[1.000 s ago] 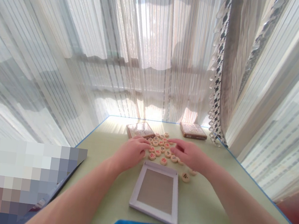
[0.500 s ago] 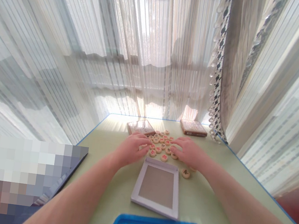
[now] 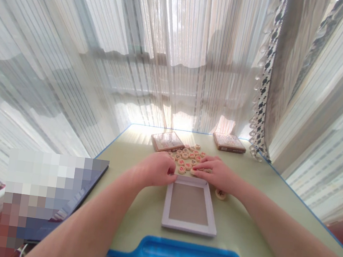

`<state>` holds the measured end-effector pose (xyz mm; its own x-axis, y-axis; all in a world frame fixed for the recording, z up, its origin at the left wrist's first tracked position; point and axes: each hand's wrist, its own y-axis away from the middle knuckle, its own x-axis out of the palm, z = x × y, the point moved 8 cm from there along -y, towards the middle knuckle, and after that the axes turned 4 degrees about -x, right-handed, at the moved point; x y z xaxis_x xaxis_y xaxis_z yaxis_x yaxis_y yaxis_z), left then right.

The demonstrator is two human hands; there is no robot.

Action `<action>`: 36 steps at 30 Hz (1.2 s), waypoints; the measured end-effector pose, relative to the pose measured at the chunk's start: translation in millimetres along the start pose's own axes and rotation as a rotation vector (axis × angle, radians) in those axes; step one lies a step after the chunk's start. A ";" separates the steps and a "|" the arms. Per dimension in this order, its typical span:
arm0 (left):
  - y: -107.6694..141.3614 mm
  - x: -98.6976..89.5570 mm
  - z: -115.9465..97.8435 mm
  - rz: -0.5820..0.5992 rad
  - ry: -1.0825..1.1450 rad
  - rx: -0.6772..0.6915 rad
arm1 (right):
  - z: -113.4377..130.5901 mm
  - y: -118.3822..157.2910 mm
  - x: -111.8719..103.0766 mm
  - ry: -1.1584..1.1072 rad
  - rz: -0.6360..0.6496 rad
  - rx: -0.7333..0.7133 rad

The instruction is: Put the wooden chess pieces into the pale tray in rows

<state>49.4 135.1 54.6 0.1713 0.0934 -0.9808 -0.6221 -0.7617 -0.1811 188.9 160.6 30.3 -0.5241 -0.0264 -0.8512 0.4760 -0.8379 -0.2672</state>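
Note:
Round wooden Chinese chess pieces with red or black characters lie in a loose cluster on the pale green table. My right hand reaches into their near right side, with its fingertips about one Chinese chess piece. More pieces are partly hidden beneath that hand. My left hand is closed, its fingers curled at the cluster's left side and its thumb by the far left corner of a shallow white box tray. What those fingers hold, if anything, is hidden. A single black-marked piece lies right of the tray.
Behind the pieces lies a flat brown box, and another brown box sits at the back right. A blue trough runs along the table's near edge. Sheer curtains hang behind. A dark-edged, blurred-out object stands left.
My left hand has curled its fingers and come down towards the tray's corner. My right hand's fingertips have moved onto a piece. The view has shifted slightly left.

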 end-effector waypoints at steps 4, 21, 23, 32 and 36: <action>1.4 -4.8 -1.5 -0.013 -0.051 -0.038 | -2.8 0.7 -1.7 0.012 -0.031 0.020; -0.2 -1.3 14.1 0.023 0.134 -0.149 | 44.5 15.2 -21.7 0.160 -0.285 -0.379; 1.3 0.4 16.0 0.058 0.168 -0.177 | 64.5 22.4 -16.3 0.156 -0.244 -0.464; 1.9 4.4 12.9 0.100 0.225 -0.162 | 90.0 33.7 14.4 0.198 0.027 -0.498; -3.1 8.4 16.4 0.024 0.193 -0.135 | 80.7 30.9 10.1 0.245 -0.034 -0.442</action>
<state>40.3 148.7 45.7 0.3087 -0.0397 -0.9503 -0.5217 -0.8425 -0.1342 141.3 90.4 49.9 -0.3884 0.1702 -0.9056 0.7428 -0.5237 -0.4170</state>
